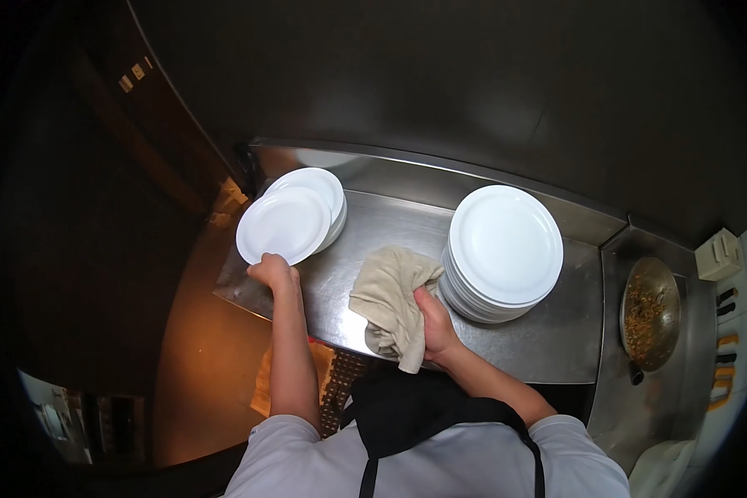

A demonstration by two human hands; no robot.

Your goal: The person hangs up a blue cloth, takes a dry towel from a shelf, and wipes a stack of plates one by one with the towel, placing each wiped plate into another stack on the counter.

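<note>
My left hand (275,271) grips the near edge of a white plate (283,224), which overlaps the top of a smaller stack of white plates (317,184) at the counter's left end. A beige cloth (397,300) hangs bunched in my right hand (436,323), over the middle of the steel counter (390,215). Just right of the cloth stands a taller stack of white plates (506,246). Folds of the cloth hide part of my right fingers.
A metal pan (651,314) with chopped food sits on the steel surface at the right. Behind the counter runs a raised metal edge (440,170) below a dark wall. Knives with black and orange handles (725,358) are at the far right.
</note>
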